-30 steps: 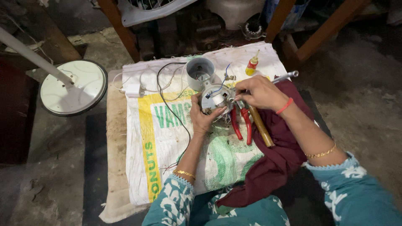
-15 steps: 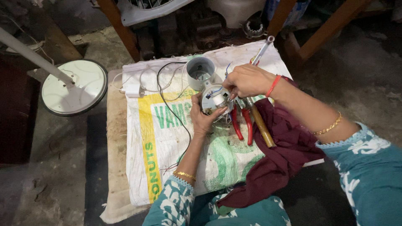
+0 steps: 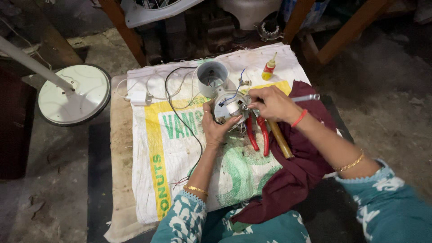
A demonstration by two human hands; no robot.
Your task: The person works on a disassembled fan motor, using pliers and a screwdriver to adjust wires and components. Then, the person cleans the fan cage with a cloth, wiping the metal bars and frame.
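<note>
My left hand point(image 3: 217, 127) cups a round metal fan motor point(image 3: 227, 108) from below, over a printed white sack point(image 3: 180, 148) spread on the floor. My right hand point(image 3: 272, 104) grips a metal wrench point(image 3: 306, 97), whose head meets the motor's right side and whose handle sticks out to the right. Thin blue and white wires point(image 3: 236, 92) rise from the motor.
Red-handled pliers point(image 3: 257, 133) and a wooden-handled tool point(image 3: 280, 138) lie right of the motor, by a maroon cloth point(image 3: 292, 180). A grey cylindrical cover point(image 3: 212, 77), small yellow oil bottle point(image 3: 269, 68), black cable point(image 3: 184, 121), white plug point(image 3: 138, 97) sit on the sack. A round fan base point(image 3: 74, 94) stands left.
My right hand has swung the wrench: its handle pointed right, then up toward the far edge, and now points right again. My left hand stays on the motor.
</note>
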